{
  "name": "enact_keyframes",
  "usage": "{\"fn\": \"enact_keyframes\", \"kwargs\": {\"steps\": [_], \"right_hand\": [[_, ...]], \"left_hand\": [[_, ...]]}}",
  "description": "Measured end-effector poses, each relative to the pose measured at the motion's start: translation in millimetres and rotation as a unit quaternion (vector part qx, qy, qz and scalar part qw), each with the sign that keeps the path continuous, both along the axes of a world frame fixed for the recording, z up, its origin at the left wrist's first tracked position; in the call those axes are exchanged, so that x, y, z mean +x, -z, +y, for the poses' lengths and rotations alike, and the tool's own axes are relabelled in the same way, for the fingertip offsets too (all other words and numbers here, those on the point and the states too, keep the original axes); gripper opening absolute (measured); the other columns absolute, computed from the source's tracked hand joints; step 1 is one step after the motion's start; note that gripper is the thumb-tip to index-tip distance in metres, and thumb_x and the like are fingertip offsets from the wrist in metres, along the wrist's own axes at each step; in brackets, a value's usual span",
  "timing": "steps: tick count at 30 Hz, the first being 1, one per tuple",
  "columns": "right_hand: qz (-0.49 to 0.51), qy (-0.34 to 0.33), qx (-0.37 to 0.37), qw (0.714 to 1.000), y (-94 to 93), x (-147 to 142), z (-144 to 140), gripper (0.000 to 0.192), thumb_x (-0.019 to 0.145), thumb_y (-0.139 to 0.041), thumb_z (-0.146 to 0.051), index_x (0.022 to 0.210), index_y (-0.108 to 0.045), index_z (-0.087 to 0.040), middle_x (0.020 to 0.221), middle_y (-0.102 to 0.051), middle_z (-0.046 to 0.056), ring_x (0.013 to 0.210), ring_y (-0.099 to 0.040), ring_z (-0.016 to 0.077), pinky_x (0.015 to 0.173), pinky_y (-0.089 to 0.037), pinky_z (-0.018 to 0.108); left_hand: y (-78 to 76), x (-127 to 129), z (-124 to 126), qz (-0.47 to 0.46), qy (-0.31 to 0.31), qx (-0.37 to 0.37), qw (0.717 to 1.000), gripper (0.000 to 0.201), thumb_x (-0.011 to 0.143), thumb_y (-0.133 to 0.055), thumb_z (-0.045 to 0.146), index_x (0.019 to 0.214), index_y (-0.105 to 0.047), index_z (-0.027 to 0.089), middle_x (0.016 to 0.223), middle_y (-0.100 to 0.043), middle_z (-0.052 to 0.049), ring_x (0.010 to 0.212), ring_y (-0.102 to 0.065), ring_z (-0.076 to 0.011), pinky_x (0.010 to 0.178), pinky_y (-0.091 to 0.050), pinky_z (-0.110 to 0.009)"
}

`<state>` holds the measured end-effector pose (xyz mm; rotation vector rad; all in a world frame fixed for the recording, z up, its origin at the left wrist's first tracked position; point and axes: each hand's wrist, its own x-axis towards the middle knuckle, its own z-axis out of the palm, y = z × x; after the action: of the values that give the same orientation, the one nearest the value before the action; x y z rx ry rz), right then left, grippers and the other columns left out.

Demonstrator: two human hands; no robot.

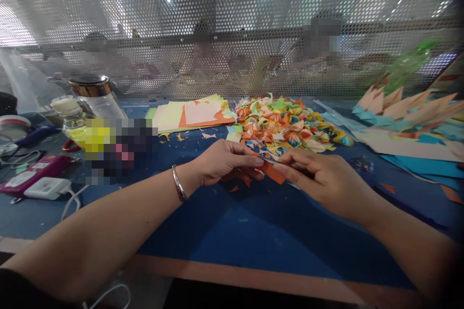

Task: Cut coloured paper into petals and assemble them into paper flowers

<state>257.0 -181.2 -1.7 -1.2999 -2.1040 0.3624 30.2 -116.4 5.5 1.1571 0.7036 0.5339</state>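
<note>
Left grip (226, 161), right grip (315, 174), orange paper (272, 172) pinched between fingertips

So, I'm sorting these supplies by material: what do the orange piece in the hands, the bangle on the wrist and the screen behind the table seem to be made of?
The small orange piece, pinched between left hand and right hand, looks like thin matt paper: flat, sharply creased. The slim silver bangle seems polished metal, given its bright glint. The perforated grey screen looks like punched sheet metal, though plastic is possible.
</note>
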Motion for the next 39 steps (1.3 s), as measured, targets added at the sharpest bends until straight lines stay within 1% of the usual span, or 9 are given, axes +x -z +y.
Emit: {"fn": "enact_keyframes", "kwargs": {"steps": [4,10,17,23,26,31,34,39], "right_hand": [[-0.008,0.006,-0.005,1.000,-0.5,0.2,0.0,0.042,0.102,-0.051,-0.059,0.079,-0.063,-0.025,0.060,-0.059,-0.002,0.050,-0.049,0.0138,0.050,-0.037,0.029],[0.002,0.003,-0.009,1.000,-1.4,-1.7,-1.2,0.046,0.102,-0.051,-0.062,0.078,-0.062,-0.024,0.058,-0.057,-0.002,0.050,-0.047,0.0134,0.049,-0.036,0.029],[0.001,0.000,-0.002,1.000,-0.4,0.0,-0.2,0.041,0.102,-0.052,-0.056,0.079,-0.065,-0.024,0.059,-0.059,-0.002,0.049,-0.048,0.0128,0.049,-0.036,0.028],[-0.003,0.000,-0.022,1.000,-2.2,-0.8,-1.6,0.043,0.102,-0.051,-0.058,0.079,-0.065,-0.025,0.059,-0.058,-0.002,0.049,-0.048,0.0131,0.049,-0.036,0.028],[0.001,-0.005,-0.016,1.000,-0.8,-0.6,-2.2,0.044,0.103,-0.050,-0.058,0.079,-0.065,-0.025,0.058,-0.057,-0.002,0.049,-0.047,0.0129,0.049,-0.035,0.028],[0.000,-0.004,-0.017,1.000,2.5,1.4,-1.2,0.042,0.104,-0.051,-0.057,0.081,-0.065,-0.024,0.061,-0.058,-0.002,0.051,-0.048,0.0127,0.050,-0.037,0.028],[0.003,-0.005,-0.015,1.000,2.7,1.5,-0.2,0.042,0.103,-0.052,-0.056,0.080,-0.065,-0.024,0.059,-0.057,-0.003,0.050,-0.047,0.0124,0.049,-0.036,0.027],[-0.001,-0.006,-0.023,1.000,1.5,0.6,-0.4,0.043,0.104,-0.050,-0.057,0.082,-0.067,-0.024,0.061,-0.060,-0.002,0.050,-0.049,0.0126,0.049,-0.037,0.028]], "left_hand": [[-1.1,1.4,-0.8,-0.001,-0.001,0.005,1.000,0.035,0.058,-0.101,0.029,0.072,-0.075,0.011,0.070,-0.077,-0.006,0.062,-0.072,-0.0127,0.061,-0.055,-0.024],[-1.6,1.6,-1.5,0.012,-0.005,0.005,1.000,0.033,0.060,-0.100,0.030,0.070,-0.075,0.012,0.068,-0.076,-0.005,0.061,-0.071,-0.0123,0.063,-0.056,-0.026],[1.4,0.7,-1.1,-0.002,0.004,0.002,1.000,0.035,0.059,-0.100,0.034,0.071,-0.076,0.013,0.070,-0.077,-0.005,0.063,-0.072,-0.0119,0.063,-0.055,-0.024],[-3.1,1.9,-3.3,0.017,0.003,-0.010,1.000,0.029,0.063,-0.099,0.027,0.071,-0.074,0.012,0.069,-0.077,-0.004,0.062,-0.072,-0.0106,0.061,-0.052,-0.022],[-3.6,2.1,-3.0,0.016,0.005,-0.011,1.000,0.028,0.067,-0.097,0.028,0.071,-0.074,0.012,0.069,-0.077,-0.005,0.062,-0.071,-0.0108,0.062,-0.053,-0.022],[-2.6,1.3,-3.0,0.012,0.006,-0.011,1.000,0.028,0.067,-0.097,0.028,0.072,-0.075,0.012,0.070,-0.077,-0.005,0.063,-0.071,-0.0108,0.062,-0.052,-0.023],[-2.2,1.2,-3.0,0.016,0.006,-0.011,1.000,0.027,0.068,-0.097,0.027,0.071,-0.075,0.012,0.069,-0.077,-0.005,0.062,-0.071,-0.0107,0.063,-0.052,-0.023],[-2.8,2.6,-3.0,0.019,0.013,-0.010,1.000,0.023,0.070,-0.095,0.025,0.070,-0.075,0.013,0.068,-0.077,-0.005,0.061,-0.070,-0.0101,0.062,-0.051,-0.022]]}}
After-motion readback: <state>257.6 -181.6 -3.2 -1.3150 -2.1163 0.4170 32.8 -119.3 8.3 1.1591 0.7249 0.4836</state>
